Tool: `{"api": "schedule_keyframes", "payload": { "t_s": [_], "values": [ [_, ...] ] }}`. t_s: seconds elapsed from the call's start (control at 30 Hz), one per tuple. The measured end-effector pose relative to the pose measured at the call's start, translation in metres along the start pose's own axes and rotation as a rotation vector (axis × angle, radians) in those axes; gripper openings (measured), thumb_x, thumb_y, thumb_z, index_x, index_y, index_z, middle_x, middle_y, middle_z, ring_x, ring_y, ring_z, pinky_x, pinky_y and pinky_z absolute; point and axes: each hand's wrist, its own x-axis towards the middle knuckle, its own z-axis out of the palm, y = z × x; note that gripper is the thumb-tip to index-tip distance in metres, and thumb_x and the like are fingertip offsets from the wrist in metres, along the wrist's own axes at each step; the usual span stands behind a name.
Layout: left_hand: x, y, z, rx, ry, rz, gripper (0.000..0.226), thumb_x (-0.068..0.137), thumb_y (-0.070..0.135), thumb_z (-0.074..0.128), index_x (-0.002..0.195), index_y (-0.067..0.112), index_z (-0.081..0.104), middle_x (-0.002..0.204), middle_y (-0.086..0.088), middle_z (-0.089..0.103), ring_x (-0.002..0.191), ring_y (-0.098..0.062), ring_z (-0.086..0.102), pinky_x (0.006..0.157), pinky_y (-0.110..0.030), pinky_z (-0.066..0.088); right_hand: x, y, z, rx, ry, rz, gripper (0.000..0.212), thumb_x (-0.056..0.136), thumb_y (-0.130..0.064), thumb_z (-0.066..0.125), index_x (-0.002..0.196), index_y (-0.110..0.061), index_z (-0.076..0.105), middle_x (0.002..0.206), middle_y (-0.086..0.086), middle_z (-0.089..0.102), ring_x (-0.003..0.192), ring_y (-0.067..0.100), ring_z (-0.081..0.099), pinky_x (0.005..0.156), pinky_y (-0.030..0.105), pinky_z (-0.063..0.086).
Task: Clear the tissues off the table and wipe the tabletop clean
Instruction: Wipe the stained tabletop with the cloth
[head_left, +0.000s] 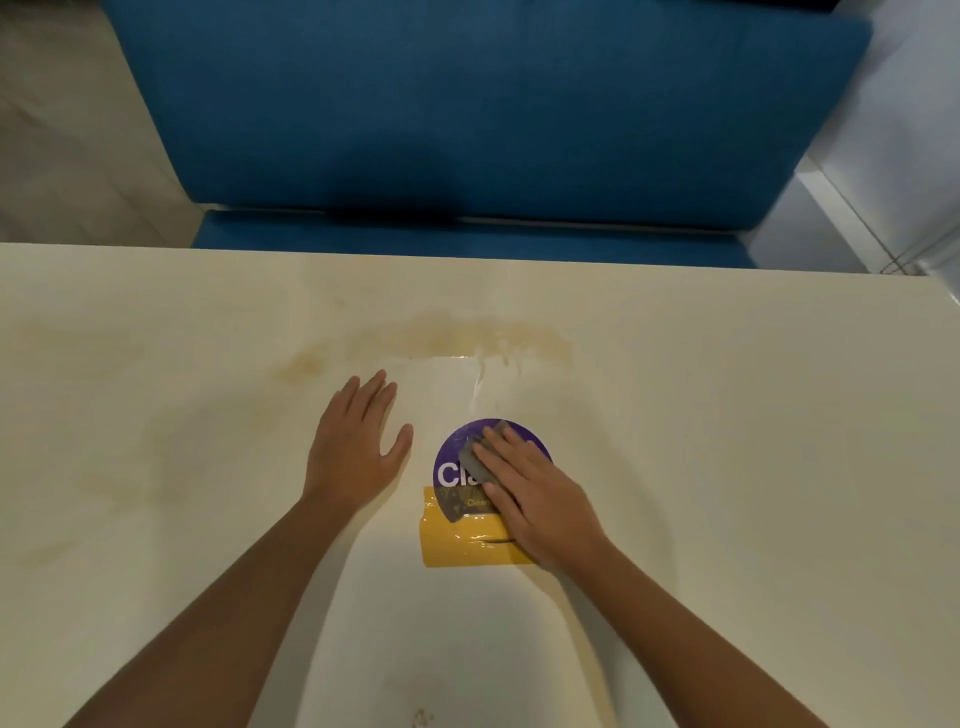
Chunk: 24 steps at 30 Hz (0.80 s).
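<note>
The cream counter fills the lower two thirds of the frame. Brownish stains run across its middle, and a small speck sits at bottom centre. A blue seat stands beyond the far edge, with pale floor at upper left.

Your left hand lies flat on the counter at centre, its fingers straight and holding nothing. Your right hand, just right of centre, presses a grey cloth under straight fingers onto a round purple sticker. The sticker overlaps a yellow label.

Bare counter extends to the left and right of both hands, out to the frame edges.
</note>
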Motion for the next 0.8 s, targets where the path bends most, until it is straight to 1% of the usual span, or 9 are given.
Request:
{"api": "schedule_keyframes", "payload": {
  "t_s": [0.13, 0.23, 0.33, 0.47, 0.5, 0.57, 0.63, 0.7, 0.8],
  "values": [
    [0.002, 0.007, 0.006, 0.054, -0.010, -0.058, 0.063, 0.087, 0.046, 0.029, 0.129, 0.008, 0.053, 0.139, -0.009, 0.049, 0.131, -0.035, 0.041, 0.107, -0.047, 0.032, -0.003, 0.046, -0.010, -0.035, 0.115, 0.185, 0.052, 0.098, -0.045, 0.014, 0.145, -0.026, 0.025, 0.153, -0.007, 0.024, 0.140, 0.000, 0.006, 0.113, 0.016, 0.002],
    [0.002, 0.007, 0.008, 0.056, 0.008, -0.070, 0.063, 0.086, 0.047, 0.028, 0.130, 0.009, 0.053, 0.140, -0.008, 0.048, 0.133, -0.033, 0.038, 0.109, -0.046, 0.029, 0.014, 0.048, -0.010, -0.080, 0.200, 0.383, 0.053, 0.097, -0.034, 0.016, 0.147, -0.017, 0.022, 0.155, 0.001, 0.018, 0.144, 0.012, 0.007, 0.113, 0.023, 0.003],
    [0.004, 0.008, 0.007, 0.044, 0.009, -0.095, 0.063, 0.084, 0.048, 0.030, 0.130, 0.011, 0.053, 0.140, -0.005, 0.048, 0.133, -0.031, 0.038, 0.109, -0.044, 0.029, 0.038, 0.024, -0.007, -0.093, 0.203, 0.475, 0.049, 0.102, -0.026, 0.019, 0.148, -0.012, 0.014, 0.157, 0.006, 0.010, 0.145, 0.021, 0.003, 0.116, 0.030, 0.000],
    [0.003, 0.009, 0.007, 0.051, 0.005, -0.100, 0.064, 0.084, 0.050, 0.029, 0.130, 0.012, 0.052, 0.140, -0.006, 0.048, 0.133, -0.030, 0.038, 0.109, -0.044, 0.029, 0.055, -0.011, 0.006, -0.191, 0.116, 0.337, 0.054, 0.102, -0.028, 0.021, 0.148, -0.013, -0.004, 0.157, 0.006, -0.002, 0.144, 0.024, -0.008, 0.115, 0.033, -0.006],
    [0.003, 0.008, 0.007, 0.054, 0.001, -0.101, 0.065, 0.084, 0.050, 0.029, 0.131, 0.012, 0.052, 0.140, -0.006, 0.048, 0.133, -0.030, 0.038, 0.109, -0.044, 0.029, 0.055, -0.017, 0.011, -0.229, 0.122, 0.261, 0.057, 0.101, -0.028, 0.027, 0.147, -0.012, -0.003, 0.157, 0.007, 0.002, 0.144, 0.025, -0.005, 0.115, 0.034, -0.003],
    [0.003, 0.008, 0.008, 0.061, -0.012, -0.105, 0.065, 0.085, 0.051, 0.028, 0.132, 0.013, 0.050, 0.142, -0.005, 0.046, 0.135, -0.029, 0.036, 0.109, -0.043, 0.028, 0.051, -0.024, 0.013, -0.206, 0.143, 0.140, 0.055, 0.098, -0.026, 0.040, 0.146, -0.010, 0.018, 0.153, 0.008, 0.024, 0.143, 0.024, 0.015, 0.115, 0.033, 0.009],
    [0.003, 0.008, 0.009, 0.062, -0.016, -0.106, 0.065, 0.085, 0.052, 0.028, 0.133, 0.014, 0.049, 0.143, -0.004, 0.045, 0.135, -0.028, 0.035, 0.110, -0.042, 0.027, 0.046, -0.016, 0.007, -0.116, 0.081, 0.030, 0.046, 0.098, -0.028, 0.031, 0.142, -0.014, 0.035, 0.149, 0.003, 0.035, 0.140, 0.017, 0.025, 0.115, 0.028, 0.014],
    [0.003, 0.008, 0.009, 0.058, -0.004, -0.105, 0.064, 0.085, 0.051, 0.029, 0.132, 0.013, 0.050, 0.142, -0.005, 0.046, 0.135, -0.028, 0.035, 0.110, -0.042, 0.027, 0.037, 0.005, -0.002, -0.043, -0.011, -0.055, 0.052, 0.098, -0.039, 0.018, 0.144, -0.019, 0.030, 0.152, -0.004, 0.027, 0.142, 0.009, 0.015, 0.117, 0.024, 0.008],
    [0.003, 0.010, 0.007, 0.058, 0.009, -0.106, 0.064, 0.084, 0.050, 0.030, 0.131, 0.013, 0.052, 0.141, -0.004, 0.047, 0.134, -0.027, 0.037, 0.110, -0.041, 0.027, 0.027, 0.046, -0.011, -0.051, 0.064, 0.004, 0.054, 0.097, -0.047, 0.013, 0.145, -0.025, 0.029, 0.152, -0.008, 0.025, 0.141, 0.001, 0.008, 0.115, 0.021, 0.006]
  ]
}}
